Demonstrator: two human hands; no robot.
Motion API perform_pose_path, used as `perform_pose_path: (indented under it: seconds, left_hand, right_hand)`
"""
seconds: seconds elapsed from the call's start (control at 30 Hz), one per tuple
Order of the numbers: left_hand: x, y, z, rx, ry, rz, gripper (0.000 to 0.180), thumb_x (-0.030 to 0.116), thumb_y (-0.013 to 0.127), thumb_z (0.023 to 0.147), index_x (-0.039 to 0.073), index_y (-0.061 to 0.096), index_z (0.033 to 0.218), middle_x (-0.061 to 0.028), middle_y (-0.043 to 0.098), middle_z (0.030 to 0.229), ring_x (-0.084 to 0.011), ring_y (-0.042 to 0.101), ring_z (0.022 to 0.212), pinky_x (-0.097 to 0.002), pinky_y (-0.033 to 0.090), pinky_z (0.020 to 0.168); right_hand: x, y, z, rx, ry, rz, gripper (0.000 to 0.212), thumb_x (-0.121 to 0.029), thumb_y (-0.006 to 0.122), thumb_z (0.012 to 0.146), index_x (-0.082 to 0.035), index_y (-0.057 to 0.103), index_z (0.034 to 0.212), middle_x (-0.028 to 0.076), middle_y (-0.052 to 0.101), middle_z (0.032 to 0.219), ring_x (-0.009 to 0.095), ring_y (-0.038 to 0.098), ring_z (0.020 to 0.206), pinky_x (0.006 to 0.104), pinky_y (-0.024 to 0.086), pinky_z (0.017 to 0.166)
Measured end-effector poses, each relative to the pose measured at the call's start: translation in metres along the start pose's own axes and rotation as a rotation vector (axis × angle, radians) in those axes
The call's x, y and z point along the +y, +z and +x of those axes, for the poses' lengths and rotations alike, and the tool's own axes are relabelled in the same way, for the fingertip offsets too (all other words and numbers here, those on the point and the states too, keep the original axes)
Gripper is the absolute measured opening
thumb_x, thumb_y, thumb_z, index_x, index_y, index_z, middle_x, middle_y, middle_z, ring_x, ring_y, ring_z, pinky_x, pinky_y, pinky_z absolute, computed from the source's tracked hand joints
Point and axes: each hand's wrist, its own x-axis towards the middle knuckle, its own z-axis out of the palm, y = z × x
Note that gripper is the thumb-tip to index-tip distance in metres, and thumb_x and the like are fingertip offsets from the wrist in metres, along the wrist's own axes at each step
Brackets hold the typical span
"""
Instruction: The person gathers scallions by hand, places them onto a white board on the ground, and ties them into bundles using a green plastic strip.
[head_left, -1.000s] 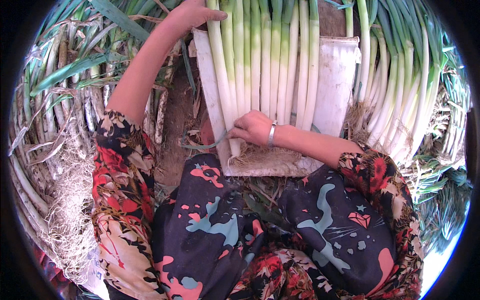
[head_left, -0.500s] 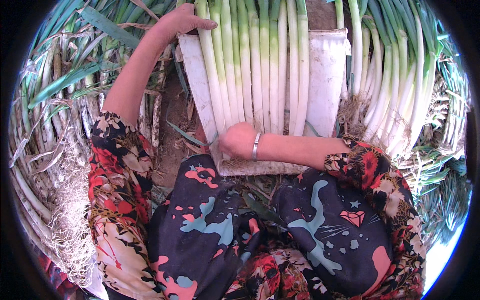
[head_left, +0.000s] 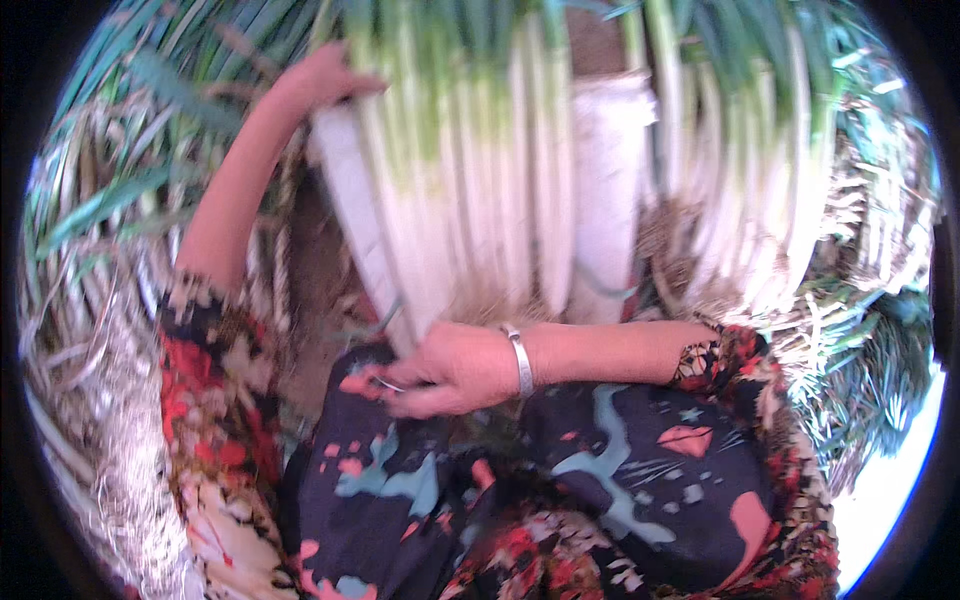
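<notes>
A row of long green onions [head_left: 470,190], white below and green above, lies in a whitish, dirt-marked tray [head_left: 605,160] in front of my knees. At the upper left, my left hand [head_left: 328,82] holds the outer stalks, its thumb across them and its fingertips partly hidden. My right hand [head_left: 450,370], with a silver bangle [head_left: 521,362] at the wrist, is below the root ends, over my lap. Its fingers point left and are bent. A thin pale strip [head_left: 388,384] shows between them, too blurred to name.
Another cluster of cleaned green onions [head_left: 740,200] lies on the right, roots toward me. Uncleaned, dirty stalks [head_left: 100,200] with dry leaves heap up on the left, tangled pale roots [head_left: 120,480] below them. Bare soil [head_left: 310,270] shows beside the tray. Trimmed leaves [head_left: 870,370] lie at the right.
My right hand has come off the tray's near edge toward my lap, its fist loosening. My left hand keeps its place on the stalks. The whole view has shifted and blurred.
</notes>
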Motion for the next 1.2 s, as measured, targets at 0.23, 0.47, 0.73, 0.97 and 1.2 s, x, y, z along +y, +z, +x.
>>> perform_pose_path:
  seconds: [0.23,0.47,0.73,0.97,1.2]
  left_hand:
    - [-0.016,0.010,-0.002,0.111,0.081,-0.273,0.048,0.018,0.075,0.070,-0.005,0.057,0.108,-0.0107,0.064,0.098,-0.0177,0.059,0.087,-0.0304,0.046,0.082]
    - [-0.004,0.006,-0.011,0.102,0.018,-0.225,0.057,0.024,0.077,0.070,-0.006,0.053,0.113,-0.0113,0.062,0.104,-0.0178,0.056,0.092,-0.0307,0.044,0.085]
    - [-0.017,-0.004,-0.005,0.061,0.008,-0.041,0.061,0.038,0.075,0.070,-0.009,0.056,0.105,-0.0171,0.064,0.096,-0.0221,0.059,0.089,-0.0340,0.045,0.082]
    - [0.030,-0.038,-0.036,0.313,-0.035,0.196,0.043,0.035,0.067,0.078,-0.007,0.059,0.074,-0.0072,0.058,0.060,-0.0148,0.055,0.054,-0.0309,0.044,0.052]
    - [0.171,0.040,-0.006,-0.079,0.077,-0.148,0.040,0.036,0.063,0.081,-0.004,0.063,0.083,-0.0091,0.062,0.067,-0.0148,0.060,0.056,-0.0284,0.048,0.051]
  right_hand:
    - [0.044,-0.245,-0.117,1.486,0.187,-0.553,0.045,-0.030,0.069,0.075,0.001,0.057,0.105,0.016,0.064,0.077,0.024,0.063,0.068,0.0344,0.050,0.063]
    - [0.117,-0.221,-0.173,1.415,0.800,-1.161,0.042,-0.026,0.066,0.071,-0.001,0.055,0.103,0.024,0.057,0.103,0.040,0.056,0.094,0.0488,0.048,0.078]
    - [0.036,-0.219,-0.176,1.453,0.314,0.200,0.023,-0.017,0.064,0.076,0.002,0.056,0.086,0.006,0.057,0.067,0.013,0.053,0.050,0.0265,0.044,0.042]
    - [-0.033,-0.118,-0.114,1.396,0.234,0.468,0.023,-0.021,0.062,0.085,-0.003,0.048,0.089,0.005,0.052,0.063,0.011,0.050,0.045,0.0259,0.041,0.035]
    - [0.069,-0.036,-0.101,1.245,0.649,-0.120,0.044,-0.029,0.060,0.082,0.009,0.043,0.094,0.032,0.058,0.079,0.046,0.058,0.076,0.0478,0.046,0.071]
